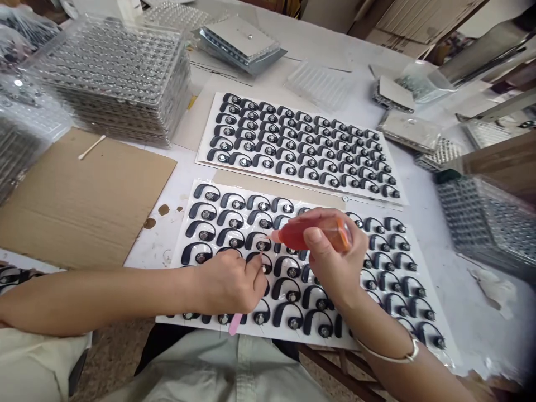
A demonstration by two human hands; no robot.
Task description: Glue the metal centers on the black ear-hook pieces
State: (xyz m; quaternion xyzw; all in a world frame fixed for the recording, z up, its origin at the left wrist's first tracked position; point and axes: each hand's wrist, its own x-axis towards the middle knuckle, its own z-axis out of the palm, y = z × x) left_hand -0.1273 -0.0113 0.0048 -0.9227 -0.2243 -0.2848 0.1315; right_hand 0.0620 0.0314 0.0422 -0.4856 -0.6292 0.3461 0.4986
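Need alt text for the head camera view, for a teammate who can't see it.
A person's right hand holds a red plastic bottle, its tip close to a black ear-hook earpiece, one of many in rows on a white sheet. The left hand holds a pink stick. Stacked clear trays sit beyond.

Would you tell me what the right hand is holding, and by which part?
The right hand grips a red plastic squeeze bottle around its body, nozzle end free.

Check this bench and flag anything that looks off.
Two brown stains mark the white table just left of the lower earphone sheet. They look like old spills or scorch marks on the pale top. A cotton swab also lies loose on the cardboard.
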